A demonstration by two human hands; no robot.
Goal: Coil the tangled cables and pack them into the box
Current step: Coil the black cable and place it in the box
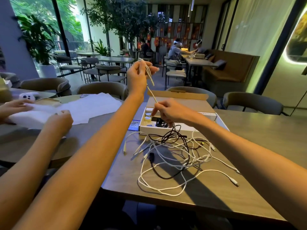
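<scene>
The left hand (137, 77) and right hand (169, 112) are pinching a white cable (151, 93) above the café desk (249, 130), tangled cables (174, 151) lying before the box (179, 98) at its far edge.

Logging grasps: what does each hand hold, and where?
One white cable: the left hand grips its doubled-over end, and the right hand pinches it further down.

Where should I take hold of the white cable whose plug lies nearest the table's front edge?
I would pinch it just behind the plug, from above on the right. That end lies flat on bare table, clear of the tangle.
</scene>
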